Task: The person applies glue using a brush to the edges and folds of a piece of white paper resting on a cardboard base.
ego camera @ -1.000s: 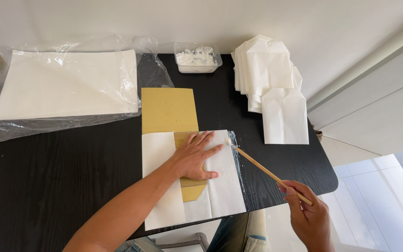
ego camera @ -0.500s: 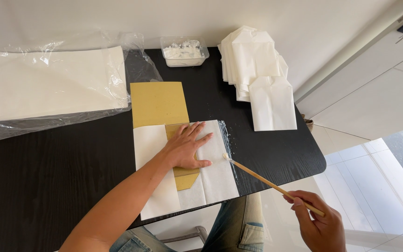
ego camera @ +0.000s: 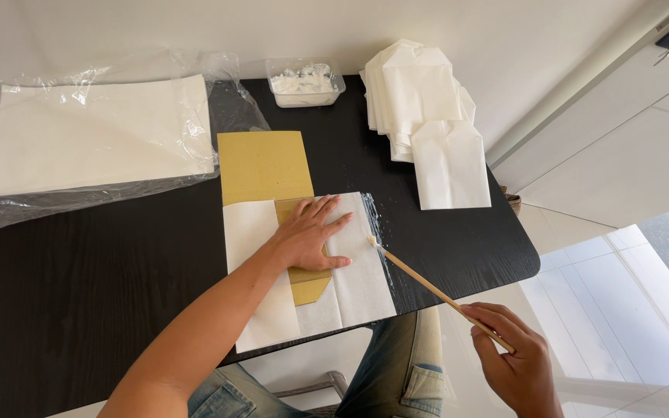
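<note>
My left hand (ego camera: pixel 308 234) lies flat, fingers spread, on a white paper sheet (ego camera: pixel 261 310) folded over a tan cardboard template (ego camera: pixel 263 165) on the black table (ego camera: pixel 71 286). My right hand (ego camera: pixel 514 362) holds a thin wooden stick (ego camera: pixel 427 288) by its near end. The stick's tip touches the right edge of the white sheet, where a wet strip of paste (ego camera: pixel 375 224) glistens.
A clear tub of white paste (ego camera: pixel 303 82) stands at the table's far edge. A stack of folded white paper bags (ego camera: pixel 427 116) lies at the far right. A pile of white sheets in clear plastic (ego camera: pixel 94 135) fills the far left. The table's right edge drops to tiled floor.
The stick's tip has slid a little along the sheet's right edge toward me. My left hand stays pressed on the paper. The view has shifted slightly.
</note>
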